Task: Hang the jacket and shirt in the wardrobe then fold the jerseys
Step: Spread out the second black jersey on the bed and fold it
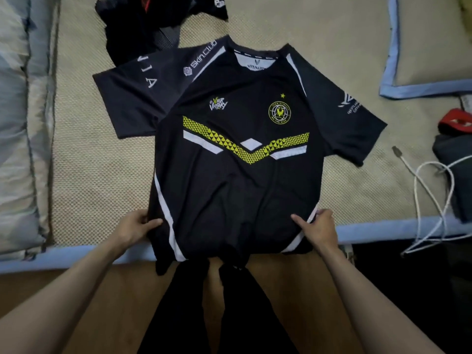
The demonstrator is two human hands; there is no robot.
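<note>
A black jersey (237,159) lies face-up, spread flat on the bed mat (102,162), collar toward twelve o'clock. The left hand (135,227) and right hand (319,226) each pinch its lower side edges, thumbs on top.

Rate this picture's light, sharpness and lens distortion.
Head view: soft, dim, even light without glare; the black jersey prints read sharply; the bed's blue edge bows from wide-angle distortion; the crumpled dark garment at the top is slightly blurred.
</note>
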